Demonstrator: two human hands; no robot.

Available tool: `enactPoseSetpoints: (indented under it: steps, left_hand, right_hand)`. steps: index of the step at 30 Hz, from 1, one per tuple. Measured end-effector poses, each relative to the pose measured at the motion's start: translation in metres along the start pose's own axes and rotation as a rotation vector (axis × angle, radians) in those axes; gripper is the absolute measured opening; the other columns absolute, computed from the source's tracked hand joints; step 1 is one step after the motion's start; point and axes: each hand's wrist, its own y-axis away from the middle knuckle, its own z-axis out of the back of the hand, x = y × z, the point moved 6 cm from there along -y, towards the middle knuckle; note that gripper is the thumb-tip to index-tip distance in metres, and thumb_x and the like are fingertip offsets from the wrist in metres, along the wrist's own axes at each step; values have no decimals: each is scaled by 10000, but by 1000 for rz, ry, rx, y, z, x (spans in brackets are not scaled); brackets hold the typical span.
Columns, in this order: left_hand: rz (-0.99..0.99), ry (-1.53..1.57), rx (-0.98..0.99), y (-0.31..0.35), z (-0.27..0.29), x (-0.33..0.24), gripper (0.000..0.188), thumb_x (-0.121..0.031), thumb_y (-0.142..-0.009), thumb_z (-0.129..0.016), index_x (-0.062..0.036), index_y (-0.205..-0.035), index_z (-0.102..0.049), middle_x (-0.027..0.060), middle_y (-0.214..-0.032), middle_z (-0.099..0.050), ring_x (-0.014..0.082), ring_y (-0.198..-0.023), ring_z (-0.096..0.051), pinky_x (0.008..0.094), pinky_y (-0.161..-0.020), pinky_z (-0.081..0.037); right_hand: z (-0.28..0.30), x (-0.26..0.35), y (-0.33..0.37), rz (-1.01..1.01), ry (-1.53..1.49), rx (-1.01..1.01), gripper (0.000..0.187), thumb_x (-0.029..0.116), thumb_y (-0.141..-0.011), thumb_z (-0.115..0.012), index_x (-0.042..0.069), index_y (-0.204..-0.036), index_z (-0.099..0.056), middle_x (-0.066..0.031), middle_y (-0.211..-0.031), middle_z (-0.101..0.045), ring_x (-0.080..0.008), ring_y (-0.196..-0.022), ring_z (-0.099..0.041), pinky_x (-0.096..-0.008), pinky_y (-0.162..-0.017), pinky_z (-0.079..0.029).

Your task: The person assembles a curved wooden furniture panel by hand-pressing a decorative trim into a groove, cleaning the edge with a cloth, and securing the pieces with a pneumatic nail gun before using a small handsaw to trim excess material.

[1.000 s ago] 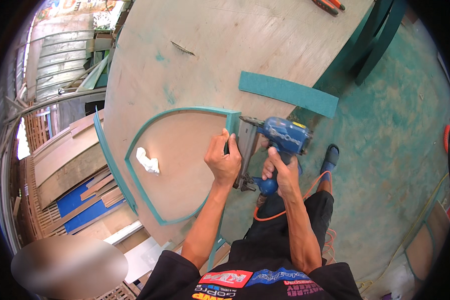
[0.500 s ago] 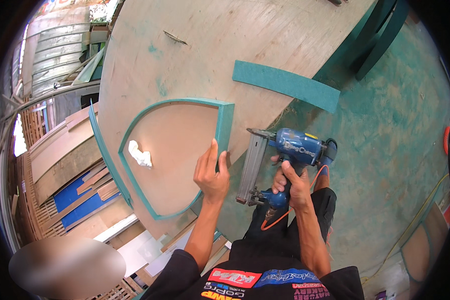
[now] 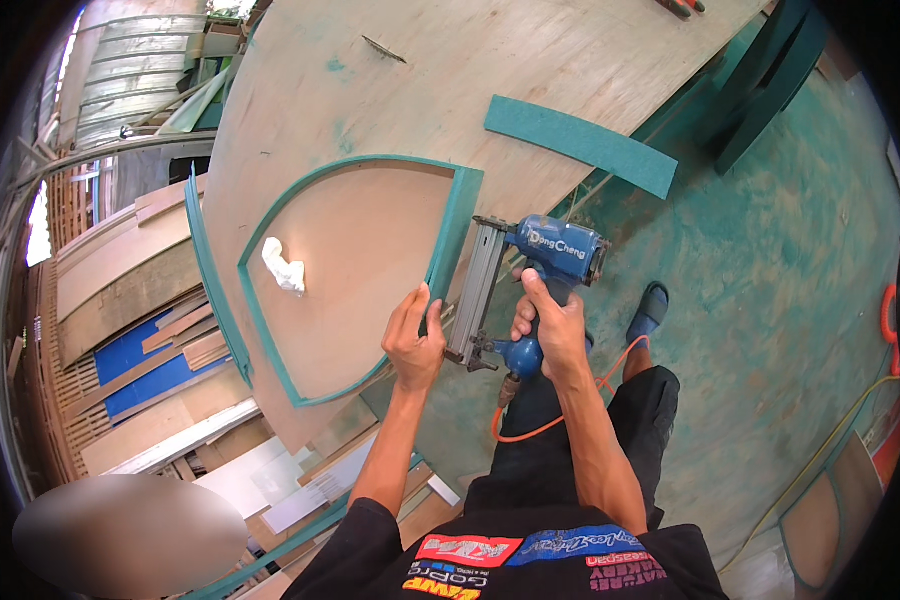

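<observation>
A curved panel frame [image 3: 461, 215] with green edging lies on the plywood table, its straight side toward the right. My left hand [image 3: 413, 345] grips that side near its lower end, fingers inside the rim and thumb outside. In my right hand [image 3: 555, 330] is a blue pneumatic nail gun [image 3: 560, 248], held by its handle. Its long grey magazine [image 3: 477, 295] stands close beside the frame's straight side; whether the two touch I cannot tell. An orange air hose [image 3: 530, 437] hangs from the base of the handle. A crumpled white wad [image 3: 284, 267] rests on the panel inside the frame.
A curved green strip [image 3: 582, 146] overhangs the right edge of the plywood table [image 3: 430, 100]. Dark green curved pieces [image 3: 770, 90] stand at the far right. Red-handled pliers [image 3: 681, 7] lie at the far edge. Stacked boards [image 3: 130, 290] fill the left side.
The nail gun has moved left and farther from me, up beside the frame's straight side. My left hand stays on the frame. The view has shifted slightly, and my foot now shows on the right.
</observation>
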Motion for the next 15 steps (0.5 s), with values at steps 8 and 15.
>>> enactPoseSetpoints:
  steps: [8,15]
  left_hand:
    - [-8,133,44,-7,7,-2,409,0,-821,-805,-11,-1219,-713,183,-1031,-742,335,-903,-738,407,-786,-586]
    - [-58,149,60,-6,11,-2,398,-32,-840,-800,-11,-1228,-711,169,-1053,-740,338,-928,-735,400,-792,-583]
  right_hand:
    - [-6,0,4,106,63,-63,292,288,-953,-782,42,-932,-627,-2,-654,-537,-111,-515,-525,-300,-473,-478]
    - [-12,11,-3,175,44,-95,305,279,-943,-790,32,-989,-618,-9,-671,-537,-120,-523,-535,-302,-470,-483]
